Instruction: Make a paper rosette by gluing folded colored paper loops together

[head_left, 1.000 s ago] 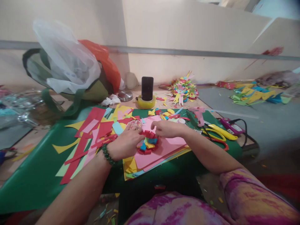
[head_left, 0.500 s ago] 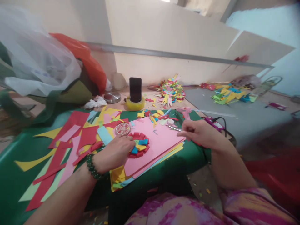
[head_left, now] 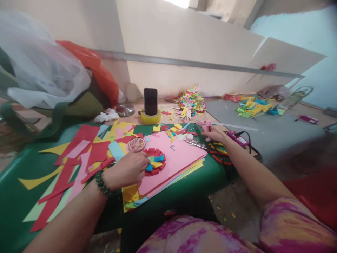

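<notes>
My left hand, with a dark green bead bracelet on the wrist, is closed on the left edge of a round red paper rosette. Blue, yellow and green loops fill the rosette's middle, and it lies on a stack of pink sheets. At the far right of the stack, the fingers of my right hand are closed around the handle of a pink glue gun. Just below that hand rest scissors with red and yellow handles. A clear round reel-like disc sits above my left hand.
Cut strips, including a red paper strip, cover the left of the green surface. Behind stand a phone on a yellow tape roll and a bunch of paper flowers. A purple power strip lies at right.
My right hand has left the scissors, which now lie on the surface, and moved up to take the glue gun's handle. My left hand stays at the rosette.
</notes>
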The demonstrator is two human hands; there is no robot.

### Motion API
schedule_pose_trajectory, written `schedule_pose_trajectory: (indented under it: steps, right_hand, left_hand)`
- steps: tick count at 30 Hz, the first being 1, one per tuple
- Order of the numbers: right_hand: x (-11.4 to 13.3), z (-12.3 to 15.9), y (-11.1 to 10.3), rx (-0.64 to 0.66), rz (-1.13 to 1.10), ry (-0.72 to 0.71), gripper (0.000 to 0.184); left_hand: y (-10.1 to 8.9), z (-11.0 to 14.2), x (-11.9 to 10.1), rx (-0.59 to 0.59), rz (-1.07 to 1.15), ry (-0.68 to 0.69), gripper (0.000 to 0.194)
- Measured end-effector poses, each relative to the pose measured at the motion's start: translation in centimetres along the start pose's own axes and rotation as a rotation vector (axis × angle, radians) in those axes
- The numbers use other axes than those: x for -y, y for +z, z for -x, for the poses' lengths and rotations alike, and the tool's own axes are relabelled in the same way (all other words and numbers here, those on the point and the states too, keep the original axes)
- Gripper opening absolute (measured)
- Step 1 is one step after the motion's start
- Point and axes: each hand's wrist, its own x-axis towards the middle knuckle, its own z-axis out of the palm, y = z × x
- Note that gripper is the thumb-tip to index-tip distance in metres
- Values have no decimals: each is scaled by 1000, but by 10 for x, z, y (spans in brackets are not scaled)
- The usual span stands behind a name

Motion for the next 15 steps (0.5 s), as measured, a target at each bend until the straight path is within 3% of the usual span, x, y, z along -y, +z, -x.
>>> schedule_pose_trajectory:
  steps: [3, 6, 8, 11, 15]
  right_hand:
    - [5, -3, -4, -135, -34, -5, 15]
    - [13, 12, -19, -309, -148, -36, 21]
    - [26, 33, -25, -304, -169, -87, 29]
    - [58, 72, -21, -66, -151, -318, 38]
    - [99, 108, 5, 367, -110, -625, 42]
  left_hand:
    - [1, 0, 0, -16, 16, 3, 22]
    - [2, 0, 0, -25, 30, -1, 22]
    - [2, 0, 0, -14, 43, -6, 22]
    - [2, 0, -1, 11, 42, -12, 23]
    - [2, -1, -1, 29, 17, -9, 25]
